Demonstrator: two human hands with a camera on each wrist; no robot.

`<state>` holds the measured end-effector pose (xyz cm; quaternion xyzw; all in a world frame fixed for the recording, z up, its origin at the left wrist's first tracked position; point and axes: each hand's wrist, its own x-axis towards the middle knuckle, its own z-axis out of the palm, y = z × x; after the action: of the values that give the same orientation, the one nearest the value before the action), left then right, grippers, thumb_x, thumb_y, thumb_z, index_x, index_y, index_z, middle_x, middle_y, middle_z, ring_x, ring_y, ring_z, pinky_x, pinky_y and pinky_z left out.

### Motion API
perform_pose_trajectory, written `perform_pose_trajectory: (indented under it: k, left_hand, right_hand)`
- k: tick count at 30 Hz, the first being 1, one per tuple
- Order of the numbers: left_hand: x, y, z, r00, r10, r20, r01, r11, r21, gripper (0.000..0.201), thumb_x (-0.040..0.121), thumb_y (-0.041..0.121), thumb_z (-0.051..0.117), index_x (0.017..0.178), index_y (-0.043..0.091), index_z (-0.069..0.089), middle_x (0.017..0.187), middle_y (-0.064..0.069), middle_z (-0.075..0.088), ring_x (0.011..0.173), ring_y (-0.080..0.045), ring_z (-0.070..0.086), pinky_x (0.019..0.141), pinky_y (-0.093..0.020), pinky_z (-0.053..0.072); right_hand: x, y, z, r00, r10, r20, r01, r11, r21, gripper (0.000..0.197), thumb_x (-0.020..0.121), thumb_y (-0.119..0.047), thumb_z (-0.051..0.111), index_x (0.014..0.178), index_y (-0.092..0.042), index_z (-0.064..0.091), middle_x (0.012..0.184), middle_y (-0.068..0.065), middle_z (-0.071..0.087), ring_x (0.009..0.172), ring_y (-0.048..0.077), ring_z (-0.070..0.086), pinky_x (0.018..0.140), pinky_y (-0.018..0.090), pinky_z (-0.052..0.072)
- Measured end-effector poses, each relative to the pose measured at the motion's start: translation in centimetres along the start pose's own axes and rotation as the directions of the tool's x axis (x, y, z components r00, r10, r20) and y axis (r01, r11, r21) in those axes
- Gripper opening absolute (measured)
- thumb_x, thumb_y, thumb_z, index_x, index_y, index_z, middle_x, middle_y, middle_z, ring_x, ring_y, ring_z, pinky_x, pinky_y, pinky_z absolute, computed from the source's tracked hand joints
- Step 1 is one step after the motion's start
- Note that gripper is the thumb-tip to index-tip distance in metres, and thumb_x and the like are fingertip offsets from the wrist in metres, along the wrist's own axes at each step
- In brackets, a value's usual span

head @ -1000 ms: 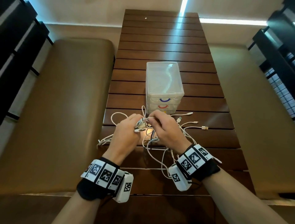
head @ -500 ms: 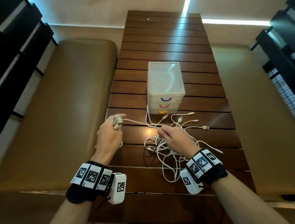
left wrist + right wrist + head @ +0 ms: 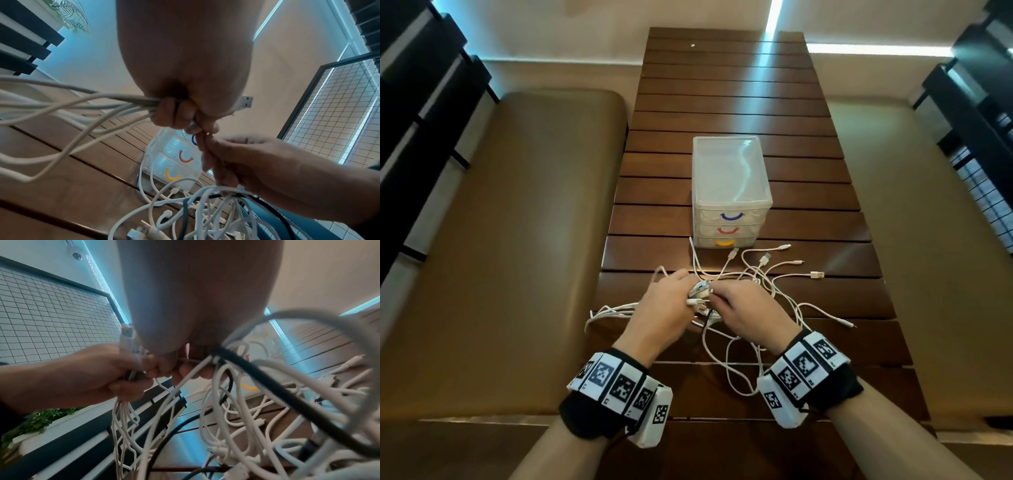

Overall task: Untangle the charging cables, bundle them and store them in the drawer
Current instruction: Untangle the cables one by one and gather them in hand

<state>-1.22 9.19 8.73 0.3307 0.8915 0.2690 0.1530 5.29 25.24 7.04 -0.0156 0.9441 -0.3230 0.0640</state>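
A tangle of white charging cables [image 3: 743, 346], with one dark cable [image 3: 267, 386] among them, lies on the slatted wooden table [image 3: 722, 102] in front of a small clear drawer unit [image 3: 729, 192]. My left hand [image 3: 671, 301] grips a bunch of cable strands [image 3: 102, 104] in a fist, and USB plugs [image 3: 244, 102] stick out past the thumb. My right hand [image 3: 743, 305] meets it fingertip to fingertip and pinches cable strands [image 3: 197, 368] beside those plugs. Loose loops hang below both hands. All three drawers look closed.
The unit's drawers have blue, red and yellow handles [image 3: 725, 242]. Loose cable ends with plugs [image 3: 816, 274] fan out to the right of the hands. Padded brown benches [image 3: 517, 240] flank the table, with dark slatted backs and a wire grid panel [image 3: 339, 113] beyond.
Half a second ago my left hand was out to the left, pulling a strand taut. It has come back to the centre, and my right hand has risen from the pile to meet it.
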Motion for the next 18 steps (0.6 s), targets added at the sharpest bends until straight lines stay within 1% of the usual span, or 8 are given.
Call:
perform_pose_trajectory:
  k: [3, 5, 7, 10, 13, 16, 17, 18]
  left_hand:
    - [-0.2, -0.3, -0.5, 0.99, 0.058, -0.128, -0.066, 0.996, -0.057, 0.024, 0.096, 0.021, 0.055, 0.075, 0.029, 0.047, 0.074, 0.013, 0.045, 0.07, -0.013, 0.05, 0.061, -0.03, 0.033]
    - [-0.4, -0.7, -0.8, 0.967, 0.06, -0.246, -0.097, 0.985, -0.141, 0.022, 0.097, 0.024, 0.051, 0.075, 0.021, 0.055, 0.076, 0.009, 0.052, 0.069, -0.009, 0.052, 0.059, -0.027, 0.039]
    - [-0.6, -1.1, -1.3, 0.93, 0.035, -0.366, -0.122, 0.969, -0.217, 0.021, 0.093, 0.011, 0.05, 0.077, 0.016, 0.062, 0.079, 0.007, 0.058, 0.071, -0.009, 0.055, 0.061, -0.022, 0.042]
    - [-0.7, -1.9, -2.7, 0.855, -0.131, -0.502, -0.083, 0.92, -0.382, 0.031, 0.096, -0.005, 0.047, 0.077, 0.013, 0.064, 0.078, 0.005, 0.062, 0.069, -0.002, 0.057, 0.062, -0.015, 0.042]
    - [-0.7, -3.2, -3.4, 0.776, -0.344, -0.529, 0.035, 0.861, -0.508, 0.028, 0.103, 0.009, 0.049, 0.083, 0.014, 0.067, 0.075, 0.007, 0.064, 0.061, 0.001, 0.055, 0.06, -0.016, 0.041]
    - [-0.7, -4.2, -2.9, 0.795, -0.399, -0.457, 0.137, 0.852, -0.505, 0.025, 0.103, 0.014, 0.048, 0.099, 0.026, 0.07, 0.089, 0.006, 0.07, 0.06, -0.004, 0.053, 0.057, -0.025, 0.045]
    - [-0.8, -4.1, -2.8, 0.82, -0.363, -0.443, 0.132, 0.872, -0.472, 0.032, 0.102, 0.008, 0.048, 0.107, 0.031, 0.069, 0.1, 0.01, 0.07, 0.07, -0.005, 0.059, 0.063, -0.028, 0.05]
    - [-0.9, -3.8, -2.7, 0.854, -0.285, -0.436, 0.089, 0.904, -0.417, 0.042, 0.099, 0.0, 0.048, 0.115, 0.033, 0.068, 0.111, 0.014, 0.069, 0.087, -0.003, 0.063, 0.076, -0.028, 0.054]
  right_hand:
    - [0.1, 0.5, 0.2, 1.0, 0.021, -0.016, -0.02, 0.999, 0.029, 0.03, 0.104, -0.041, 0.043, 0.077, -0.028, 0.052, 0.074, -0.01, 0.058, 0.07, 0.009, 0.053, 0.065, 0.029, 0.04]
    - [0.3, 0.8, 0.2, 0.999, 0.043, -0.016, -0.043, 0.999, 0.028, 0.033, 0.104, -0.039, 0.044, 0.072, -0.03, 0.047, 0.068, -0.01, 0.053, 0.065, 0.006, 0.05, 0.062, 0.027, 0.034]
    - [0.3, 1.1, 0.1, 0.997, 0.067, -0.023, -0.066, 0.997, 0.049, 0.031, 0.104, -0.036, 0.046, 0.074, -0.028, 0.046, 0.068, -0.01, 0.052, 0.065, 0.004, 0.049, 0.062, 0.027, 0.032]
    - [0.0, 1.4, -0.3, 0.997, 0.074, -0.033, -0.07, 0.992, 0.11, 0.027, 0.103, -0.034, 0.049, 0.078, -0.026, 0.052, 0.069, -0.01, 0.053, 0.067, 0.003, 0.051, 0.061, 0.022, 0.034]
    - [-0.3, 1.3, -0.5, 0.997, 0.073, -0.022, -0.069, 0.989, 0.129, 0.024, 0.103, -0.031, 0.049, 0.083, -0.021, 0.057, 0.07, -0.011, 0.055, 0.068, 0.002, 0.053, 0.061, 0.016, 0.036]
    - [-0.2, 1.5, -0.2, 0.998, 0.066, -0.012, -0.065, 0.995, 0.076, 0.025, 0.104, -0.028, 0.048, 0.08, -0.021, 0.054, 0.069, -0.009, 0.056, 0.067, 0.006, 0.053, 0.06, 0.018, 0.033]
    - [-0.1, 1.5, 0.0, 0.998, 0.068, -0.009, -0.068, 0.997, 0.048, 0.025, 0.103, -0.028, 0.048, 0.081, -0.019, 0.054, 0.071, -0.007, 0.058, 0.067, 0.008, 0.054, 0.06, 0.022, 0.035]
    - [0.0, 1.6, 0.2, 0.998, 0.069, -0.009, -0.069, 0.997, 0.023, 0.025, 0.103, -0.028, 0.048, 0.082, -0.018, 0.055, 0.072, -0.004, 0.061, 0.068, 0.013, 0.056, 0.062, 0.027, 0.037]
